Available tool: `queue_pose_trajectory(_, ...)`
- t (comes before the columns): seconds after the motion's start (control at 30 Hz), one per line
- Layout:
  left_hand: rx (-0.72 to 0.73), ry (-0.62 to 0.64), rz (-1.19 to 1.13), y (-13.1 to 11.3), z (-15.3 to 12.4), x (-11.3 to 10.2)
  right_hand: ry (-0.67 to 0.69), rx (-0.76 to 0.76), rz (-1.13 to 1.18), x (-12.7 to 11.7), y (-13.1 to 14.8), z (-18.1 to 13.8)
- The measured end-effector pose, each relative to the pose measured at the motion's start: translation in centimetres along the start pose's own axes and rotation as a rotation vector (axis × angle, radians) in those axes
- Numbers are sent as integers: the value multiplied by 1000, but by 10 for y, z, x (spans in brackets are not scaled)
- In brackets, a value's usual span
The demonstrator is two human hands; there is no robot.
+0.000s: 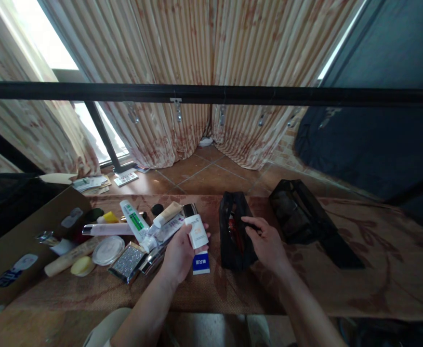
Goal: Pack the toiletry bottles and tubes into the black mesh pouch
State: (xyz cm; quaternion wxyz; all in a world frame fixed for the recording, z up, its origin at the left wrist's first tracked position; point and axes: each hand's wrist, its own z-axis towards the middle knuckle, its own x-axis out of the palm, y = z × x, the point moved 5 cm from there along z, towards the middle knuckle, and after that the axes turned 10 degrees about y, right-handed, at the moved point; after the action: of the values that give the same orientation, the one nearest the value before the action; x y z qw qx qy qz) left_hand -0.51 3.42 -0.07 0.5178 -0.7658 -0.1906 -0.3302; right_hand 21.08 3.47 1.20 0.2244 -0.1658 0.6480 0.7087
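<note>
The left hand grasps a white bottle, while the right hand's fingers pinch the black mesh pouch at its nine o'clock.

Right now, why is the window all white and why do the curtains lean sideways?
Head view: daylight overexposes the window to plain white, so nothing outside shows. Head view: the wide lens fans the curtains outward toward the corners. Head view: the table is dimmer, and the print on the white bottle in the left hand is too soft to read.
</note>
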Motion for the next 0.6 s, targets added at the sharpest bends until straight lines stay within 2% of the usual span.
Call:
queue_pose_trajectory(0.17, 43, -13, 80, -1, 0, -2, 4, -1, 8, 1, 2, 0)
queue_pose_trajectory(0.6, 13, -47, 118, -3, -3, 0, -64, -73, 134, -1, 5, -2)
